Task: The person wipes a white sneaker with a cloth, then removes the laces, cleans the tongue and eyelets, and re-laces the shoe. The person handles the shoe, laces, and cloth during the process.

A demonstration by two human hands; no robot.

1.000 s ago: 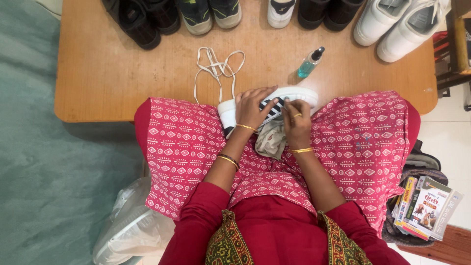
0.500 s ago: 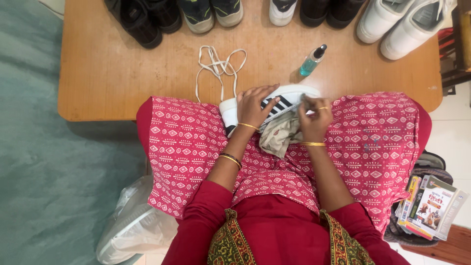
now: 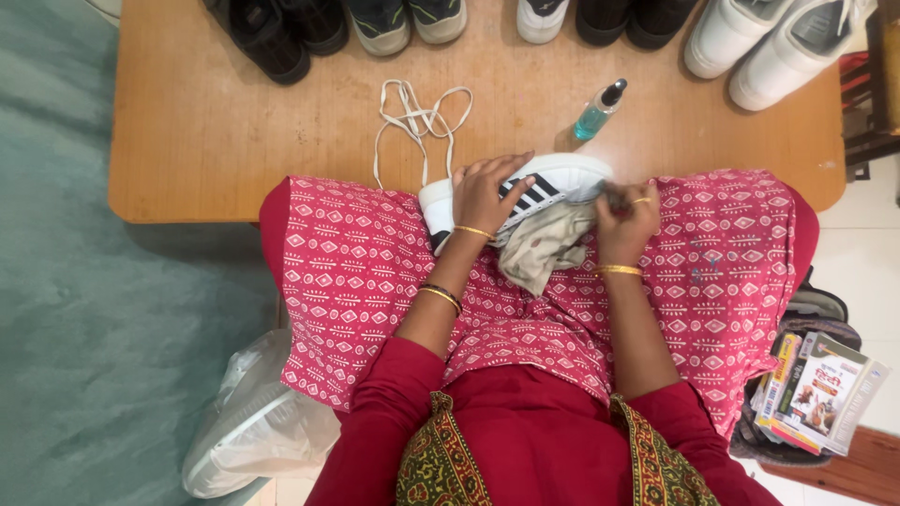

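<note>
A white sneaker [image 3: 553, 178] with black stripes lies on its side across my lap, against the edge of a low wooden table [image 3: 234, 141]. My left hand [image 3: 486, 192] presses down on the shoe's middle and holds it. My right hand [image 3: 626, 220] grips a beige cloth [image 3: 544, 248] bunched against the shoe's toe end. The cloth hangs down over my red patterned skirt. Loose white laces [image 3: 417, 117] lie on the table just beyond the shoe. A small bottle of blue-green liquid [image 3: 598, 111] lies tilted near the shoe's toe.
Several shoes line the table's far edge: black ones [image 3: 272, 33], grey-green ones [image 3: 408, 19], white ones [image 3: 769, 42]. A clear plastic bag [image 3: 253, 422] sits on the floor at my left. Books [image 3: 820, 389] are stacked on a bag at my right. A green carpet [image 3: 66, 309] covers the left.
My right hand with the cloth has slid from the shoe's middle rightward to its toe end. The left hand stays on the shoe.
</note>
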